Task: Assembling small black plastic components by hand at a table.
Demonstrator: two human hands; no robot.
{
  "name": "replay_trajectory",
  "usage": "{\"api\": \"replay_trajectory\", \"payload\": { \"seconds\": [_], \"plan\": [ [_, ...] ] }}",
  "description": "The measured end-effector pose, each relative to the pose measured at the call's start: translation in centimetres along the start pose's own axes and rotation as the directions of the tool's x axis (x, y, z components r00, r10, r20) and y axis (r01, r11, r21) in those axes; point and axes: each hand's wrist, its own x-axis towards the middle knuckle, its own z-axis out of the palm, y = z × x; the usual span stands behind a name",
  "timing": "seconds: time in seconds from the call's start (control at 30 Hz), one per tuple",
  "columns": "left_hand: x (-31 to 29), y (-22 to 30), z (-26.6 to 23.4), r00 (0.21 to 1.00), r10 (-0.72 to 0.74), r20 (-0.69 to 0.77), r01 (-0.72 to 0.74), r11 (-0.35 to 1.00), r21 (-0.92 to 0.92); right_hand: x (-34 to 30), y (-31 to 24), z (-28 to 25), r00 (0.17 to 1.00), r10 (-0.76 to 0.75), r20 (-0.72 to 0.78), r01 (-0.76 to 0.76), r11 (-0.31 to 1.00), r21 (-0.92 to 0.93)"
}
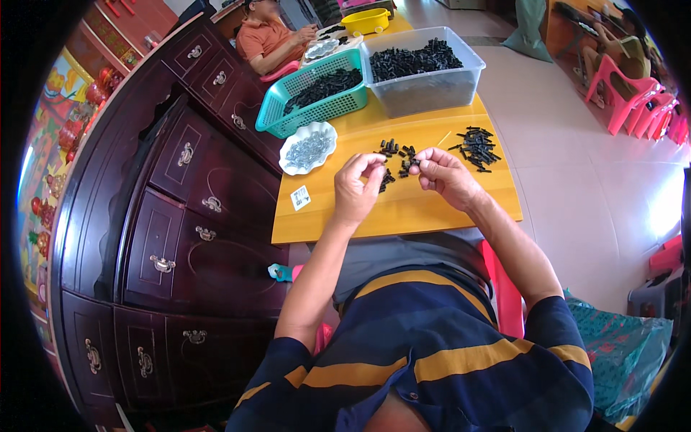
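Note:
Over the near part of the yellow wooden table, my left hand (358, 186) is closed in a pinch. What sits between its fingertips, if anything, is too small to make out. Facing it, my right hand (449, 177) pinches a small black part (415, 164) between thumb and fingertips. Short black cylindrical pieces (389, 147) lie loose around and beneath the hands, partly covered by them. To the right of them is a pile of longer thin black parts (478, 147). A white scalloped dish (309, 148) of small clear or silvery pieces stands left of my left hand.
Behind the hands stand a teal basket (270, 117) and a clear plastic bin (425, 101), both holding many black parts. A white printed card (300, 198) and a thin yellow stick (444, 138) lie on the table (317, 225). Dark wooden cabinets (216, 252) border the left side.

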Motion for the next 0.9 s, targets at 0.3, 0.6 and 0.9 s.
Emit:
{"api": "replay_trajectory", "payload": {
  "seconds": [0.3,0.6,0.9],
  "plan": [
    [-4.2,-4.2,-1.2,0.979,-0.122,0.163,0.079,0.965,0.25,0.3,0.3,-0.4,0.998,0.055,-0.025,-0.054,0.997,0.052],
    [-4.1,-3.4,-0.2,0.983,-0.101,0.152,0.025,0.899,0.438,0.3,0.2,-0.3,0.995,0.088,-0.054,-0.085,0.995,0.057],
    [-4.4,-3.1,-0.2,0.976,-0.097,0.194,-0.018,0.855,0.519,0.1,0.6,-0.1,0.995,0.095,-0.004,-0.095,0.995,-0.018]
  ]
}}
